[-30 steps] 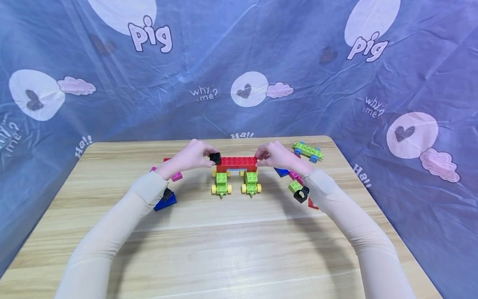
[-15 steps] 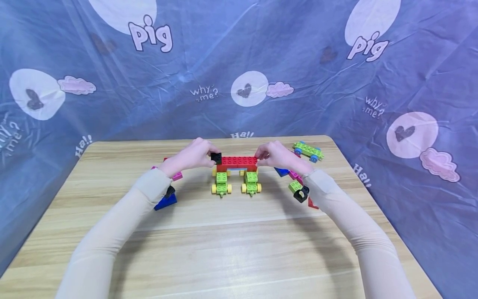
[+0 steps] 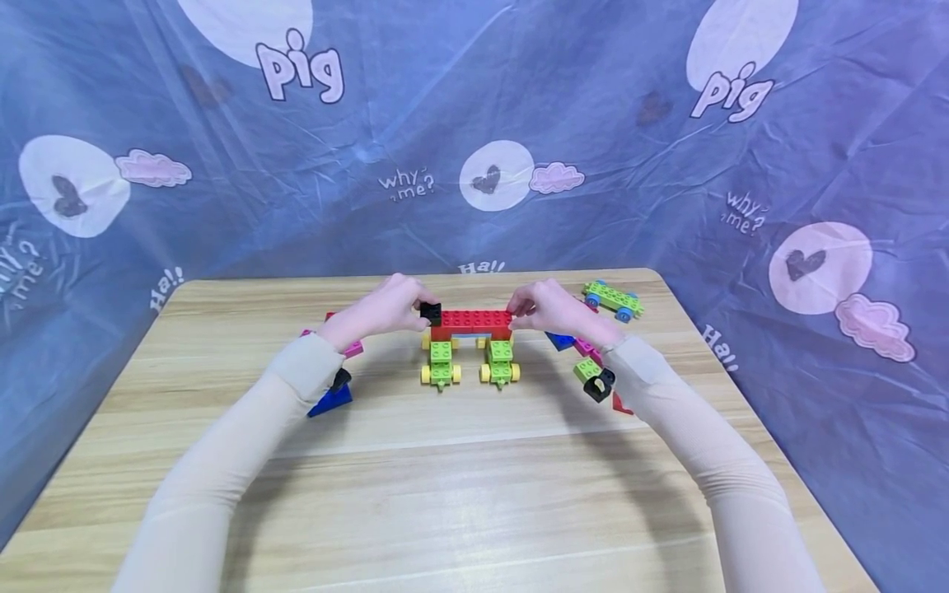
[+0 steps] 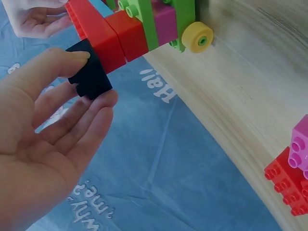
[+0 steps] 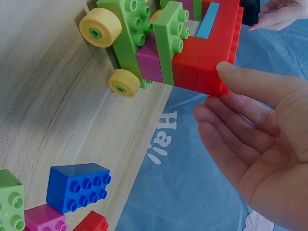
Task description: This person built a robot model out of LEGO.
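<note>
My left hand [image 3: 380, 311] pinches a black toy brick [image 4: 91, 67] between thumb and fingers. The brick sits against the left end of a studded red beam [image 3: 474, 321]. That beam tops a bridge-like model, with a light blue piece [image 5: 208, 20] beneath it. Its two legs stack red, light green and purple bricks on green bases [image 3: 500, 375] with yellow wheels [image 4: 197, 37]. At the beam's right end, my right hand [image 3: 552, 309] grips the red brick, thumb on the near face and fingertips [image 5: 211, 102] at the far edge.
A green wheeled base [image 3: 614, 301] with blue wheels stands at the back right. Loose bricks lie right of the model, including a blue one [image 5: 79, 187] and a black piece [image 3: 599, 385]. Further blue [image 3: 330, 401], pink and red bricks lie under the left forearm.
My left hand and the black brick have shifted slightly right along the red beam. The right hand stays at its end.
</note>
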The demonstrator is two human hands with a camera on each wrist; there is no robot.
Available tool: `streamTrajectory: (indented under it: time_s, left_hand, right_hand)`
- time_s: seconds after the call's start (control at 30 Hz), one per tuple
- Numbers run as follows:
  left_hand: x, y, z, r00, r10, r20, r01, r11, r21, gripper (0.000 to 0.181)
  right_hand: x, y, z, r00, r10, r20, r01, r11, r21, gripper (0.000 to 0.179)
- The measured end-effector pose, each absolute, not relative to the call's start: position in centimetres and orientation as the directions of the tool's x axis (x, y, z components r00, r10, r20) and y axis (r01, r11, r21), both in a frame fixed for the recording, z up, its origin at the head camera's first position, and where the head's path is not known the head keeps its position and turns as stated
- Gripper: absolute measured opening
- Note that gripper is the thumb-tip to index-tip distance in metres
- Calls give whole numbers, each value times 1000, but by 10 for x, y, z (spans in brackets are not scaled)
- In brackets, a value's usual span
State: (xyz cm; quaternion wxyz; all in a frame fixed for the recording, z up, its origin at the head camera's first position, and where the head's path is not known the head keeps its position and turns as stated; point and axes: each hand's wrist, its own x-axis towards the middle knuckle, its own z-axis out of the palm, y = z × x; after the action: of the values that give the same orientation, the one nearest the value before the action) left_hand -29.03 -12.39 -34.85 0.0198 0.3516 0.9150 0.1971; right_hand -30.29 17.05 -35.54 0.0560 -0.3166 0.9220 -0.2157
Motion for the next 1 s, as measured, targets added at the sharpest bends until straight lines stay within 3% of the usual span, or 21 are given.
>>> streamTrajectory:
  time_s: [0.5, 1.0]
  left_hand:
    - [-288, -126, -358, -780, 611, 139, 587, 635, 502, 32]
    - [-284, -132, -365, -800, 574, 175, 572, 642, 511, 40]
  right_hand:
    - [-301, 173, -353, -803, -596, 11, -537, 715, -448, 18]
    - [-299, 174, -355, -795, -605, 34, -548, 693, -469, 22]
